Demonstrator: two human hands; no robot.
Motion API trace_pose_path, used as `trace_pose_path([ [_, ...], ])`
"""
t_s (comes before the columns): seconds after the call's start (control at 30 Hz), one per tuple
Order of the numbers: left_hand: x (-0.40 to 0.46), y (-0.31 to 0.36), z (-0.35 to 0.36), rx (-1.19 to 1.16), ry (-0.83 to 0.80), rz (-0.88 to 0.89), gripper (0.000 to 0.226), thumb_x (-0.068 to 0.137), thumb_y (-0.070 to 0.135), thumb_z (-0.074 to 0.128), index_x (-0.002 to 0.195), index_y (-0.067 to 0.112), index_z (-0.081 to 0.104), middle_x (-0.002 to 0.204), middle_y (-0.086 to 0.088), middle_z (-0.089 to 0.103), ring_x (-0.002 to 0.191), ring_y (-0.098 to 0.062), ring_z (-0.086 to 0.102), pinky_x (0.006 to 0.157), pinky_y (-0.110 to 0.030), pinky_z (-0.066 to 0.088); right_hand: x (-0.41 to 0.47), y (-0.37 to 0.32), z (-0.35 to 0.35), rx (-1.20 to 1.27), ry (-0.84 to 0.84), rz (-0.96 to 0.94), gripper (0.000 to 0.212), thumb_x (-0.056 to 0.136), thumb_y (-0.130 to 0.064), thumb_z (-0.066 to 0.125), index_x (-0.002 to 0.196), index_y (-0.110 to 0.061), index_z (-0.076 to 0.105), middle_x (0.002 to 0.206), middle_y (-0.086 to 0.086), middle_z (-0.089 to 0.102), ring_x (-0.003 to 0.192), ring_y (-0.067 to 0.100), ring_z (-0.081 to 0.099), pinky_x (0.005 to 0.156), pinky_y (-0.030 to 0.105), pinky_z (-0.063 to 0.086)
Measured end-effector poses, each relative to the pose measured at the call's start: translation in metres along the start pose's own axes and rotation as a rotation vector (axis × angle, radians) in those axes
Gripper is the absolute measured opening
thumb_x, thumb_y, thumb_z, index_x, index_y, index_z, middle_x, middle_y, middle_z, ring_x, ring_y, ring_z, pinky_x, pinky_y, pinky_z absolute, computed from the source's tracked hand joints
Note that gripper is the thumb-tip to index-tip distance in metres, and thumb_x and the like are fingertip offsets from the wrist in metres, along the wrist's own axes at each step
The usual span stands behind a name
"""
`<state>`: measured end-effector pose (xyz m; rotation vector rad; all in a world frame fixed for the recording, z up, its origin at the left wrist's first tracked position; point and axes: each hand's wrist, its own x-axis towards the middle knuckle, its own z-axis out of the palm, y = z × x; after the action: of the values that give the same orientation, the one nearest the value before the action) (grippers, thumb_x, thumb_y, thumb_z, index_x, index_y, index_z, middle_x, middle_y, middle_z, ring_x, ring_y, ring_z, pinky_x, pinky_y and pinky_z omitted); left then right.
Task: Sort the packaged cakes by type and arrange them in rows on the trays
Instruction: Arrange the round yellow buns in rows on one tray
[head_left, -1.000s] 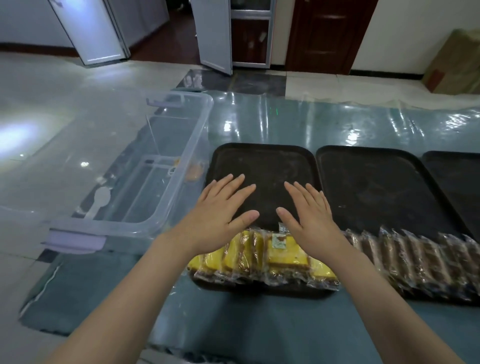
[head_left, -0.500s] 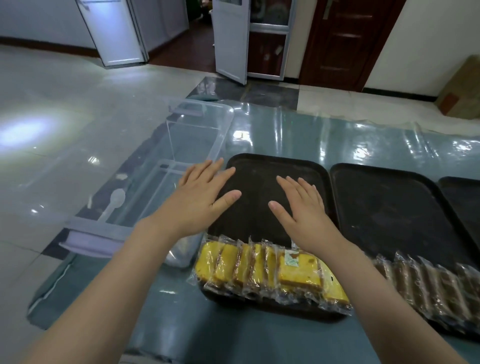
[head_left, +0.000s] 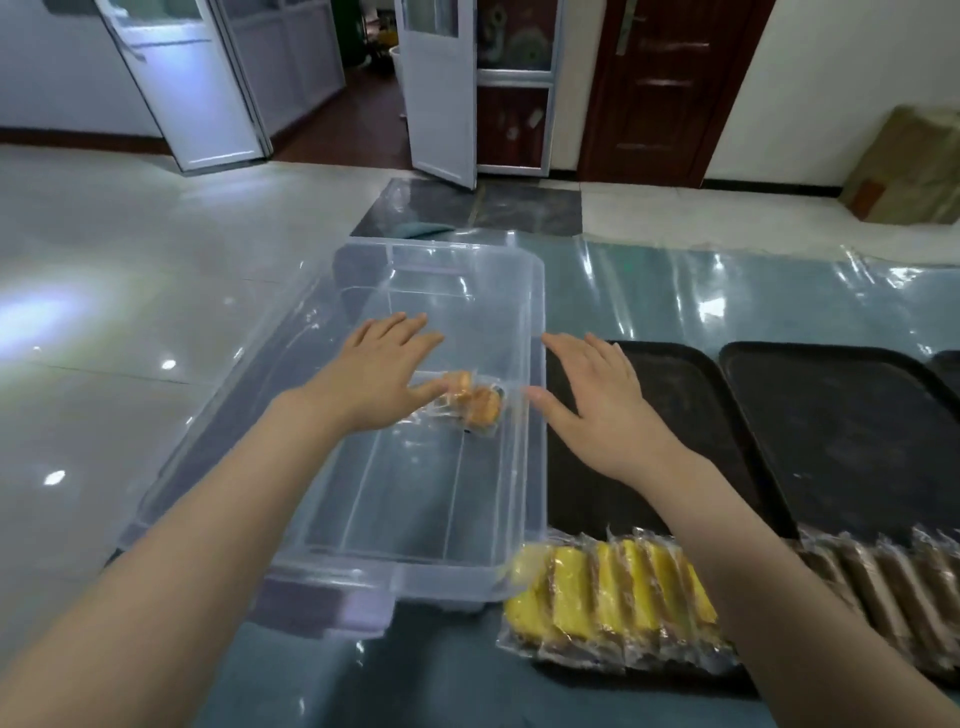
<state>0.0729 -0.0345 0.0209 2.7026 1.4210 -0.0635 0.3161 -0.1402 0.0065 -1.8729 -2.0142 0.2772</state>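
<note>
Both hands, left (head_left: 382, 371) and right (head_left: 597, 400), hover spread and empty above the bin (head_left: 535, 467). The last cake (head_left: 475, 402) (slippery wrap) lies just beyond the left thumb; a hasty grab could crush it.

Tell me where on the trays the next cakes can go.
Free: the left tray beyond the yellow cakes, and the middle tray beyond the brown cakes. Crowded: both trays' near edges, filled by those rows.
</note>
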Motion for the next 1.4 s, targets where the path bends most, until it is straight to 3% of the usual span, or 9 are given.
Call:
trace_pose_path([
  [0.17, 0.048, -0.037, 0.012, 0.048, -0.090, 0.061, 0.070, 0.098, 0.057, 0.040, 0.156, 0.025, 0.020, 0.165, -0.004, 0.013, 0.151, -0.024, 0.009, 0.121, -0.041, 0.007, 0.056, -0.034, 0.017, -0.151, -0.043, -0.019, 0.062, 0.100, -0.043, 0.047, 0.153, -0.020, 0.028, 0.155, 0.005, 0.036, 0.147, 0.025, 0.021, 0.124, 0.043, 0.003],
  [0.33, 0.088, -0.056, 0.037, -0.023, -0.243, 0.092, 0.073, 0.097, 0.052, 0.051, 0.155, 0.018, 0.023, 0.162, -0.004, 0.023, 0.147, -0.026, 0.024, 0.118, -0.040, 0.022, 0.109, -0.051, 0.043, -0.543, -0.292, 0.022, 0.052, 0.099, -0.040, 0.043, 0.141, -0.009, 0.044, 0.142, 0.013, 0.050, 0.137, 0.032, 0.037, 0.120, 0.047, 0.015],
  [0.47, 0.110, -0.070, 0.071, -0.113, -0.359, 0.035, 0.079, 0.093, 0.046, 0.061, 0.155, 0.013, 0.023, 0.160, -0.009, 0.027, 0.144, -0.030, 0.031, 0.117, -0.036, 0.027, 0.148, -0.067, 0.057, -0.544, -0.461, 0.133, 0.027, 0.096, -0.017, 0.050, 0.118, -0.010, 0.062, 0.123, 0.008, 0.063, 0.112, 0.028, 0.060, 0.084, 0.034, 0.045],
  [0.7, 0.131, -0.080, 0.129, -0.565, -0.298, -0.231, 0.070, 0.090, 0.032, 0.070, 0.145, 0.006, 0.037, 0.144, -0.015, 0.049, 0.128, -0.032, 0.051, 0.096, -0.029, 0.041, 0.177, -0.058, 0.111, -0.482, -0.712, 0.367, 0.037, 0.098, -0.013, 0.056, 0.135, -0.007, 0.056, 0.141, 0.009, 0.055, 0.129, 0.027, 0.053, 0.103, 0.036, 0.043],
  [0.9, 0.134, -0.081, 0.156, -0.743, -0.201, -0.274, 0.074, 0.088, 0.030, 0.072, 0.147, 0.006, 0.035, 0.148, -0.016, 0.046, 0.134, -0.031, 0.046, 0.104, -0.031, 0.037, 0.174, -0.030, 0.173, -0.266, -0.544, 0.543, 0.041, 0.095, -0.013, 0.059, 0.135, -0.006, 0.055, 0.142, 0.011, 0.054, 0.131, 0.030, 0.052, 0.104, 0.039, 0.046],
  [1.03, 0.133, -0.081, 0.164, -0.841, -0.172, -0.214, 0.074, 0.084, 0.029, 0.078, 0.145, 0.013, 0.039, 0.138, -0.004, 0.053, 0.125, -0.024, 0.054, 0.101, -0.028, 0.041, 0.157, -0.026, 0.196, -0.148, -0.360, 0.627, 0.052, 0.098, -0.013, 0.050, 0.147, -0.005, 0.034, 0.148, 0.018, 0.040, 0.131, 0.036, 0.049, 0.101, 0.044, 0.046],
  [1.13, 0.136, -0.082, 0.168, -0.897, -0.180, -0.122, 0.066, 0.079, 0.016, 0.082, 0.136, 0.016, 0.050, 0.125, 0.001, 0.062, 0.118, -0.019, 0.060, 0.102, -0.030, 0.046, 0.144, -0.025, 0.201, -0.119, -0.337, 0.679, 0.060, 0.097, -0.013, 0.054, 0.149, -0.010, 0.024, 0.149, 0.018, 0.033, 0.128, 0.038, 0.049, 0.099, 0.045, 0.046],
  [1.27, 0.137, -0.083, 0.172, -0.736, -0.200, -0.019, 0.082, 0.079, 0.022, 0.081, 0.149, 0.022, 0.040, 0.146, -0.005, 0.046, 0.134, -0.023, 0.046, 0.113, -0.029, 0.033, 0.138, -0.023, 0.205, -0.168, -0.345, 0.636, 0.068, 0.096, -0.010, 0.054, 0.153, -0.008, 0.017, 0.150, 0.019, 0.030, 0.129, 0.036, 0.045, 0.101, 0.043, 0.045],
  [1.4, 0.139, -0.083, 0.177, -0.677, -0.150, -0.010, 0.077, 0.083, 0.021, 0.078, 0.149, 0.025, 0.040, 0.149, -0.007, 0.043, 0.136, -0.025, 0.043, 0.111, -0.024, 0.028, 0.140, -0.014, 0.206, -0.178, -0.393, 0.623, 0.060, 0.099, -0.005, 0.046, 0.153, -0.005, 0.020, 0.151, 0.019, 0.034, 0.128, 0.035, 0.052, 0.101, 0.042, 0.046],
])
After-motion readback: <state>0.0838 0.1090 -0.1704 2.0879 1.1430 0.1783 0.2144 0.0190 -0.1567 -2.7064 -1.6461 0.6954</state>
